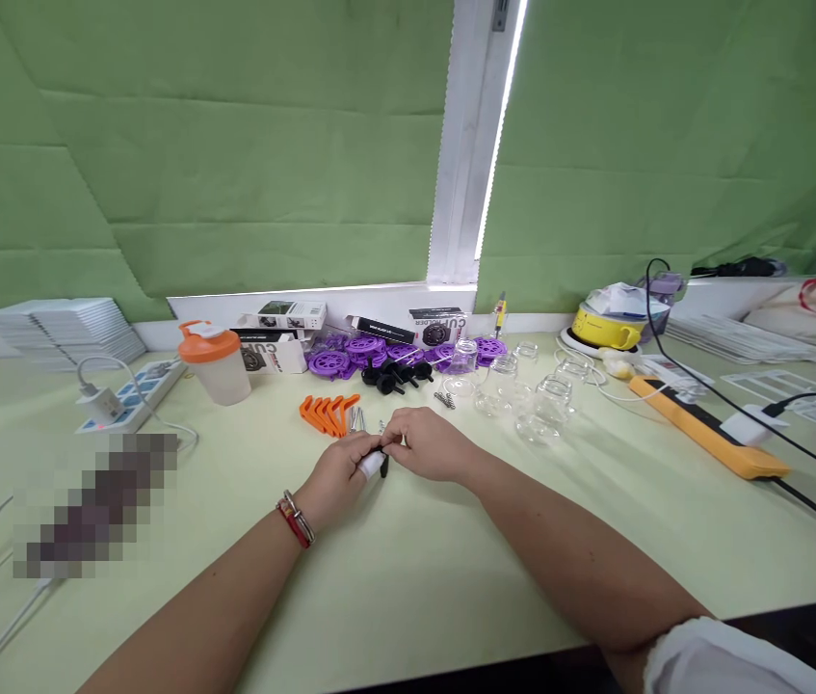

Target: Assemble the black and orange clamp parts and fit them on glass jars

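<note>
**Both hands pinching a small black part at table centre**

Head view (only one cam): the left hand and right hand meet near the middle of the pale green table, fingertips together on a small black part. The left thumb or finger wears a white wrap; the part sits just at its tip, partly hidden, so its exact shape can't be made out. Both hands are closed narrow around it, a pinch grip from each side. Red and metal bracelets are on the left wrist.

From the hands, at approx 11 o'clock: a fan of orange plastic pieces, with a few small metal pins just beside them. At 12 o'clock, further back: loose black parts, then purple wheel-like discs and printed boxes along the window sill. At 1 to 2 o'clock: a cluster of clear glass jars. At 10 o'clock: an orange-lidded shaker cup, and past it a white power strip w/ a plug in it.

Far right, at 3 o'clock: an orange-yellow power strip w/ black cables, and behind it a yellow bowl-shaped item (contents unclear). A pixelated patch covers something at 9 o'clock.
</note>
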A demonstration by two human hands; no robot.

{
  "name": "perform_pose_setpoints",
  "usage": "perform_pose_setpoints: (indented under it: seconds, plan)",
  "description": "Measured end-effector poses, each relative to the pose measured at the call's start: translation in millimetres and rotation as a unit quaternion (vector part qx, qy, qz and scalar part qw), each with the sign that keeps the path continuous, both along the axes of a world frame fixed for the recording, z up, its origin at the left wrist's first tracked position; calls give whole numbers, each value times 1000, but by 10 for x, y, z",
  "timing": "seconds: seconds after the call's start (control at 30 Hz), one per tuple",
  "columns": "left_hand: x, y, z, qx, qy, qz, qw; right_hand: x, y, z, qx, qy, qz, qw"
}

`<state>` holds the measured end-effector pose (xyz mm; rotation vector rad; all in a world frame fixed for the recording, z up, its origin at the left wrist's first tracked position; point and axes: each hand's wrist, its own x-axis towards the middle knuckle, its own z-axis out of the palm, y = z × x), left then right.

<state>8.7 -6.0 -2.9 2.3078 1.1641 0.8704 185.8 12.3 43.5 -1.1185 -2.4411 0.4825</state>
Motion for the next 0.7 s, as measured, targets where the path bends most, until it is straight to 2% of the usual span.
perform_pose_setpoints:
  seconds: [0.7]
  plan:
    - [1, -2, 6, 9, -4, -8, 1000, 23, 38, -30, -16, 22, 5, 1000]
